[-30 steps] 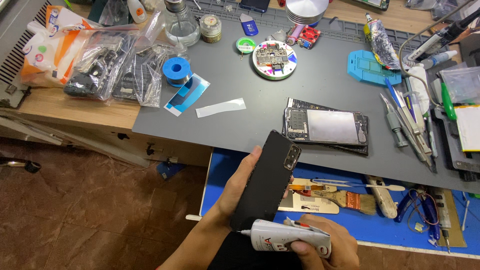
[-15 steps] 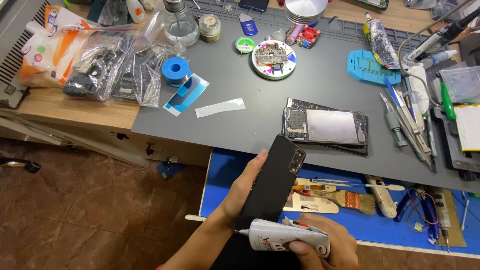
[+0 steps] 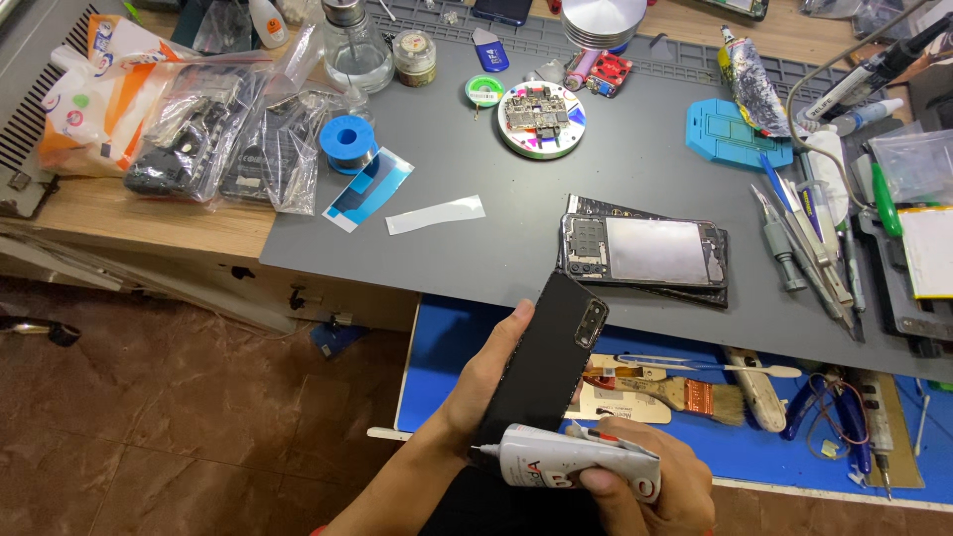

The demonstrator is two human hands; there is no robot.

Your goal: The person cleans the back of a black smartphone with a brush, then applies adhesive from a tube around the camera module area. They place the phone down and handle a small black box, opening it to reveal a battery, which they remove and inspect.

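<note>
Left hand [image 3: 476,392] clasps black phone back cover [image 3: 546,372] by edge; right hand [image 3: 635,486] closed around white glue tube [image 3: 571,465] — nozzle at cover's lower edge. Grey work mat [image 3: 476,268], brown tiled floor [image 3: 149,417] below.

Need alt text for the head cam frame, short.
Over a cluttered repair bench, the left hand holds a black phone back cover while the right hand holds a white glue tube with its tip at the cover's lower edge. An opened phone lies on the grey mat beyond.
</note>
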